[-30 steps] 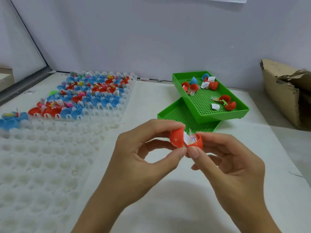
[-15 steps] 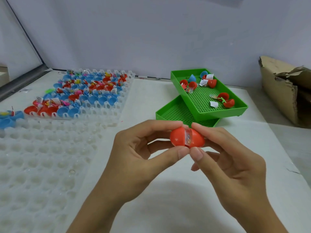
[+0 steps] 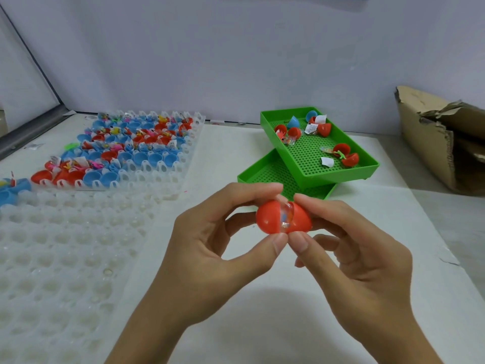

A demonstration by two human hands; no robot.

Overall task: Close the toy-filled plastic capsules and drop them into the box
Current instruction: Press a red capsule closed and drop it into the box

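The red capsule (image 3: 283, 217) is pinched above the table between both hands, its long axis lying left to right. One half is clamped by the left hand (image 3: 210, 248), the other by the right hand (image 3: 354, 253); a gap with the toy wrapper is seen between the halves, so they must be pushed together

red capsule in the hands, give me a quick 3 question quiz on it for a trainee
1. True or false: the red capsule is fully snapped shut.
2. Which hand grips its left half? A) left hand B) right hand C) neither
3. Fill in: the cardboard box stands to the ___ of the green trays.

Key
1. False: clear wrapper shows in a gap between the halves.
2. A
3. right
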